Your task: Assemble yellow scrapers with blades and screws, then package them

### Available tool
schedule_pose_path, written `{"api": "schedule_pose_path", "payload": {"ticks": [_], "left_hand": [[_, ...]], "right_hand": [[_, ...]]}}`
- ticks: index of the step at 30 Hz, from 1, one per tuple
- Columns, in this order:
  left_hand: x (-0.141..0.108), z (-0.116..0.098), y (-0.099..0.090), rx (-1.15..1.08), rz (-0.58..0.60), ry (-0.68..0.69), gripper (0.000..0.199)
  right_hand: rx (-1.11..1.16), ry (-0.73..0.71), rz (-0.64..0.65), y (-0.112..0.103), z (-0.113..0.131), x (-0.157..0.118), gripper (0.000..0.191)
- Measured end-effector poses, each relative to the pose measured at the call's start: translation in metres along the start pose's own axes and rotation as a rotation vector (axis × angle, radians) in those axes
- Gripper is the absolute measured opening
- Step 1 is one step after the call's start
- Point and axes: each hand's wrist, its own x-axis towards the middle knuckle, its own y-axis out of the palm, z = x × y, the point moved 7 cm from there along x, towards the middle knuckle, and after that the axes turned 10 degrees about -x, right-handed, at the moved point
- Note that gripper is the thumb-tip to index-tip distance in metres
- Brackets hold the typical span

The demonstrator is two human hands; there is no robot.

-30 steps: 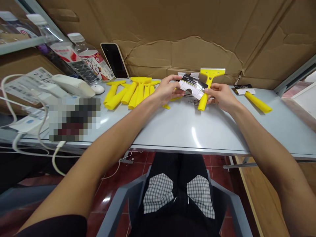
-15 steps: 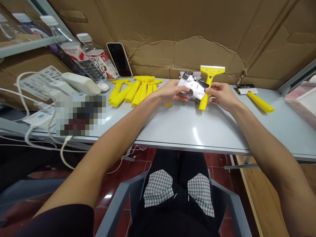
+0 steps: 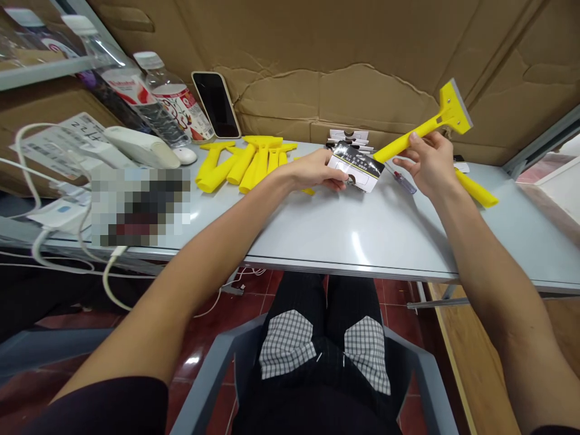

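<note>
Between the thumb and fingers of my left hand is a black and white card sleeve. My right hand grips a yellow scraper by its handle, with the blade head tilted up to the right. The handle's lower end touches the sleeve's right side; whether it is inside cannot be made out. Several yellow scrapers lie left of my left hand. Another yellow scraper lies to the right, its top partly hidden by my right hand. More cards are stacked behind the sleeve.
A screwdriver lies beneath my right hand. A phone leans on the cardboard at the back. Bottles, a white mouse, cables and a power strip occupy the left side of the table.
The scraper has turned from upright to slanting, its head now up and right. My right hand has moved up and right. The sleeve has tilted, and the screwdriver has come into view.
</note>
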Motion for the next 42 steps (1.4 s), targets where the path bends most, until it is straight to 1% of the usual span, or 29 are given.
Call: {"api": "schedule_pose_path", "payload": {"ticks": [2,4,7,9,13,16,19,23,25,27,30,32,35,37,38,40,42], "left_hand": [[0.002,0.0,0.003,-0.035,-0.012,0.034,0.027],[0.005,0.003,0.005,-0.084,-0.048,0.053,0.03],[0.008,0.007,0.009,-0.154,-0.106,0.082,0.029],[0.008,0.01,0.014,-0.188,-0.124,0.089,0.028],[0.007,0.013,0.024,-0.25,-0.146,0.082,0.026],[0.007,0.014,0.027,-0.284,-0.164,0.108,0.029],[0.008,0.017,0.028,-0.296,-0.188,0.133,0.032],[0.008,0.021,0.023,-0.277,-0.268,0.133,0.037],[0.006,0.018,0.021,-0.255,-0.289,0.134,0.038],[0.003,0.012,0.021,-0.236,-0.271,0.143,0.038],[-0.001,0.001,0.022,-0.247,-0.236,0.155,0.037],[-0.003,-0.003,0.021,-0.268,-0.241,0.148,0.035],[-0.004,-0.003,0.02,-0.273,-0.238,0.109,0.031],[-0.005,-0.002,0.022,-0.257,-0.21,0.086,0.03],[-0.005,-0.002,0.024,-0.255,-0.197,0.084,0.03],[-0.004,-0.003,0.027,-0.271,-0.177,0.093,0.031],[-0.004,-0.003,0.029,-0.302,-0.181,0.116,0.031]], "right_hand": [[-0.002,0.018,0.002,0.004,-0.005,-0.001,0.053],[-0.01,0.052,0.041,0.014,-0.01,-0.005,0.057],[-0.029,0.096,0.075,0.027,-0.014,-0.013,0.059],[-0.05,0.107,0.082,0.032,-0.015,-0.017,0.059],[-0.065,0.089,0.08,0.035,-0.012,-0.02,0.061],[-0.043,0.091,0.063,0.035,-0.013,-0.021,0.065],[-0.045,0.102,0.079,0.037,-0.014,-0.023,0.064],[-0.098,0.116,0.115,0.042,-0.011,-0.029,0.062],[-0.104,0.127,0.129,0.044,-0.009,-0.032,0.064],[-0.096,0.131,0.139,0.045,-0.005,-0.034,0.064],[-0.039,0.161,0.113,0.039,-0.002,-0.03,0.066],[0.023,0.196,0.04,0.028,-0.005,-0.024,0.066],[0.093,0.223,-0.112,0.006,-0.011,-0.013,0.055],[0.116,0.209,-0.155,-0.002,-0.011,-0.009,0.046],[0.116,0.199,-0.148,-0.002,-0.01,-0.008,0.043],[0.096,0.185,-0.078,0.006,-0.006,-0.013,0.041],[0.053,0.194,0.059,0.026,-0.001,-0.023,0.043]]}}
